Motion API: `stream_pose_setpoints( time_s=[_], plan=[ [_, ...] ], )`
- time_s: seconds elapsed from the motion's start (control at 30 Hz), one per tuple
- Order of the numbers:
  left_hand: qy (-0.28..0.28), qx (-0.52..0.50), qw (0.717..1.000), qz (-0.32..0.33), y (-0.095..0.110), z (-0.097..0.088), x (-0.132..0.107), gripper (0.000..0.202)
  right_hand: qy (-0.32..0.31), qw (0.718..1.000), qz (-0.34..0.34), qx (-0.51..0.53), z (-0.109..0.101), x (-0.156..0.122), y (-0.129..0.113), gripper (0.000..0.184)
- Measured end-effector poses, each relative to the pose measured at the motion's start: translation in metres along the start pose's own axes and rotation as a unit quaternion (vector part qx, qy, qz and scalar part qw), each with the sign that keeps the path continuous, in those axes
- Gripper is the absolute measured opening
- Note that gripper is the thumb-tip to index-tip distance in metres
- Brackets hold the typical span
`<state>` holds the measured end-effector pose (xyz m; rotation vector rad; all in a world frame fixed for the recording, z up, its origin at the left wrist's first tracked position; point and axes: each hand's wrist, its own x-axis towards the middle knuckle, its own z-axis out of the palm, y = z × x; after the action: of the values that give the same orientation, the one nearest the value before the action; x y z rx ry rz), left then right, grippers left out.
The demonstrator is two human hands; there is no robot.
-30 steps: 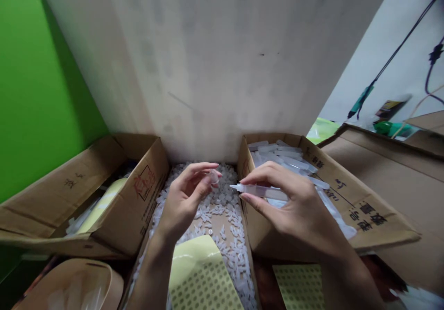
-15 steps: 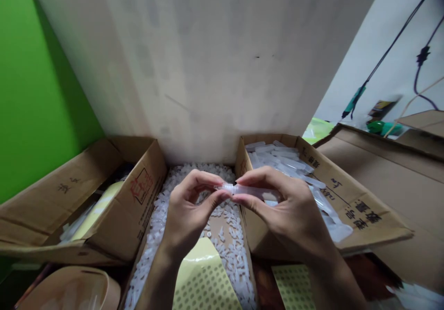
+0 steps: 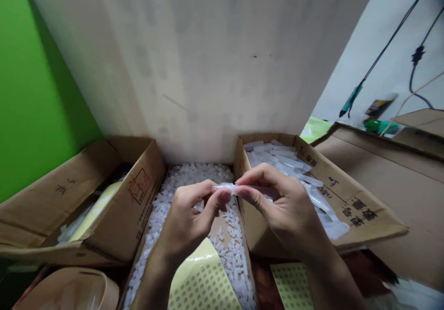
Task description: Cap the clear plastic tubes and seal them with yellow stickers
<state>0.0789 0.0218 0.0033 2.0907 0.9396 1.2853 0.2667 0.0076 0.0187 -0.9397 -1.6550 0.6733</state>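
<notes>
My right hand (image 3: 287, 203) grips a translucent plastic tube (image 3: 268, 191) between thumb and fingers, its body lying partly behind the thumb. At the tube's left end is a small clear ribbed nozzle cap (image 3: 224, 187), pointing left. My left hand (image 3: 192, 213) pinches this cap with thumb and index finger. The fingertips of both hands nearly meet above a tray of loose small clear plastic nozzle pieces (image 3: 199, 173). Whether the cap sits fully on the tube is hidden by the fingers.
A cardboard box (image 3: 373, 217) on the right holds several translucent tubes (image 3: 287, 162). Another cardboard box (image 3: 114, 227) with a yellow item stands left. Yellow dotted sticker sheets (image 3: 204, 277) lie in front. A beige bin (image 3: 111, 291) is lower left, and a pale panel (image 3: 208, 69) rises behind.
My left thumb has rolled along the cap and now bends over its front, while the left hand has tilted slightly. The right hand keeps hold of the tube. The whole view has shifted a little.
</notes>
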Motion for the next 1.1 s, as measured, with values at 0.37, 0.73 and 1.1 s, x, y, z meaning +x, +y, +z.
stream_pose_setpoints(
  time_s=[0.37, 0.73, 1.1],
  plan=[
    [-0.013, -0.049, 0.998, -0.049, 0.0002, -0.0026, -0.001, 0.06, 0.005, 0.997, -0.078, -0.013, -0.0002, 0.0022, 0.0004, 0.006],
    [0.065, 0.038, 0.993, 0.095, -0.0005, -0.0074, -0.0008, 0.012, 0.04, 0.998, 0.037, 0.016, -0.0011, -0.0021, -0.0032, 0.017],
    [-0.001, -0.039, 0.998, -0.045, 0.0011, -0.0017, -0.0022, 0.061, 0.036, 0.998, -0.033, -0.026, 0.0011, -0.0035, -0.0021, 0.008]
  ],
)
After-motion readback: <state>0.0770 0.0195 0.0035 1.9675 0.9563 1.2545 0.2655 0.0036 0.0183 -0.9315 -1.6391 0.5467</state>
